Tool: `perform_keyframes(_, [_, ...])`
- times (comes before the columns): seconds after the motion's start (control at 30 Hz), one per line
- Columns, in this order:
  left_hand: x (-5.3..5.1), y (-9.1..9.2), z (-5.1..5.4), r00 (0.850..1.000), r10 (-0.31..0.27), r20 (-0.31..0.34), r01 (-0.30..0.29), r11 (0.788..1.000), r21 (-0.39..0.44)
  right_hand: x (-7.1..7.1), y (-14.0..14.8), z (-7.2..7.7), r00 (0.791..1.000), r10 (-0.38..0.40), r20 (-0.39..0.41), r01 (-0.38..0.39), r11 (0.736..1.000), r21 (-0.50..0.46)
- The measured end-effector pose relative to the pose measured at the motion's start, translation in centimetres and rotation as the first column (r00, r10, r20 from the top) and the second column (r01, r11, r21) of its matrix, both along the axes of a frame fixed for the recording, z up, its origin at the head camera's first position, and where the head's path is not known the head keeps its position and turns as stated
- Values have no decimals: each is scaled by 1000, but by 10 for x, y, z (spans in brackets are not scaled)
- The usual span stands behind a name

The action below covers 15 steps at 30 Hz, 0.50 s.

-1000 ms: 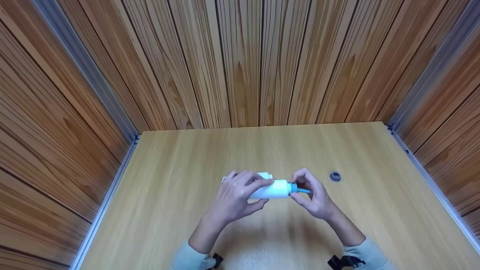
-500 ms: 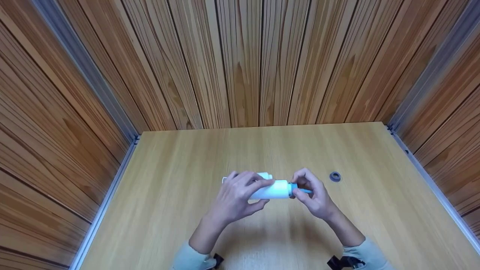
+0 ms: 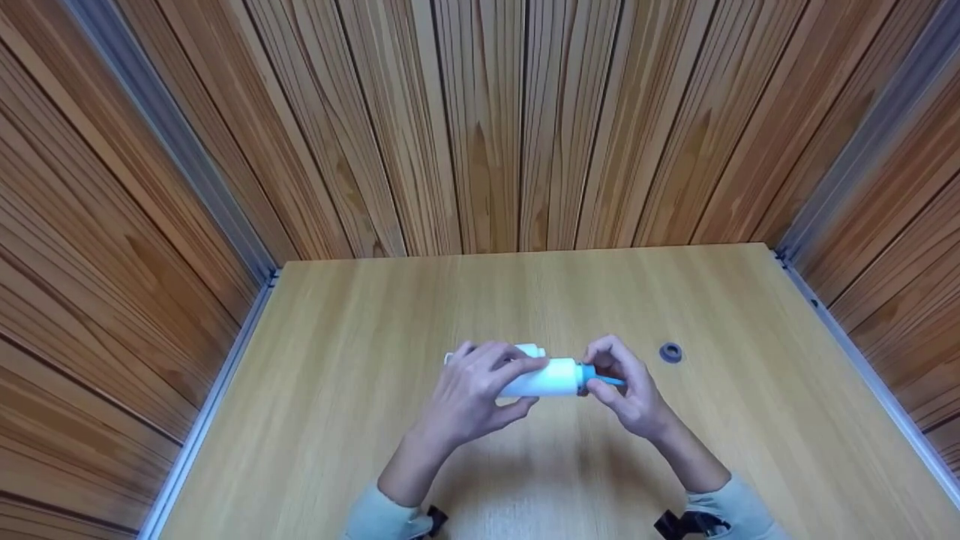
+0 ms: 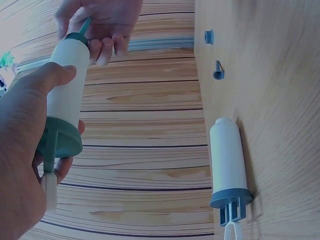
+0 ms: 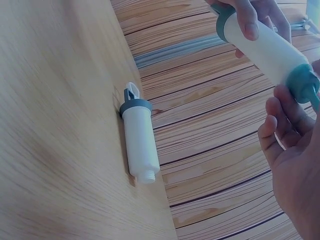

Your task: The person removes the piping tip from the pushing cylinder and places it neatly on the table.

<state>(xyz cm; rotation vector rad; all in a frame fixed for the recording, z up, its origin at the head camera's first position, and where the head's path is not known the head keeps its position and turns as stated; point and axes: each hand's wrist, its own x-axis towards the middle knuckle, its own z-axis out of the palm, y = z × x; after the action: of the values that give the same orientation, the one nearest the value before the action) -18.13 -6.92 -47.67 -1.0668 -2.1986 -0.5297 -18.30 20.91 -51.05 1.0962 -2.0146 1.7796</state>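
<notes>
A white bottle (image 3: 551,378) with a teal collar lies sideways in the air above the table, its pointed nozzle (image 3: 606,380) facing right. My left hand (image 3: 474,390) grips its body, with the thumb along the near side in the left wrist view. My right hand (image 3: 626,390) pinches the teal nozzle cap (image 5: 300,82) at the bottle's end between thumb and fingers. At the bottle's other end, a teal handle (image 4: 50,145) carries a white tip. A second, similar white bottle (image 4: 227,155), without a nozzle, lies on the table, mostly behind my left hand in the head view.
A dark blue ring (image 3: 670,352) lies on the table to the right of my right hand. The left wrist view also shows a loose blue nozzle (image 4: 218,71) on the tabletop. Wood-panelled walls (image 3: 480,150) with metal rails (image 3: 180,142) enclose the table.
My right thumb has shifted from below the nozzle cap up onto it. The left hand and the bottle have hardly moved, and the ring stays where it was.
</notes>
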Motion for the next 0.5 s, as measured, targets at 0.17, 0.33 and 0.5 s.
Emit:
perform_keyframes(0.17, [0, 0, 1, 1000, 1, 9, -1, 1000, -2, 2, -2, 3, 999, 19, 32, -18, 999, -31])
perform_keyframes(0.33, [0, 1, 1, 1000, -3, -5, 3, 1000, 4, 1, -2, 2, 1000, 6, 10, -5, 999, -37])
perform_keyframes(0.5, [-1, 1, 0, 1000, -9, -14, 9, 1000, 11, 0, -2, 0, 1000, -27, -11, 27, 1000, -16])
